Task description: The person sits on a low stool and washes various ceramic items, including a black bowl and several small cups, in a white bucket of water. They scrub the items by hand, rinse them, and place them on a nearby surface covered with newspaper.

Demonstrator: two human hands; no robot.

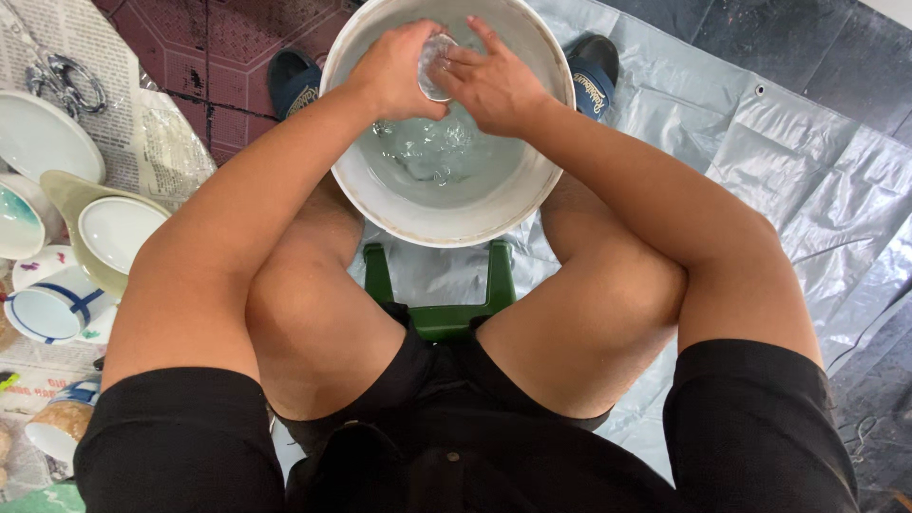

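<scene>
A small clear glass cup [435,66], wet and tilted on its side, sits above the soapy water in a white plastic basin [446,223].

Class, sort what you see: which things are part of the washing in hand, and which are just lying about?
In use: left hand and right hand, both on a small clear glass; white bucket of water.

Lying about: crockery on newspaper, such as a blue-striped cup and white bowl; grey tarpaulin; green stool.
</scene>
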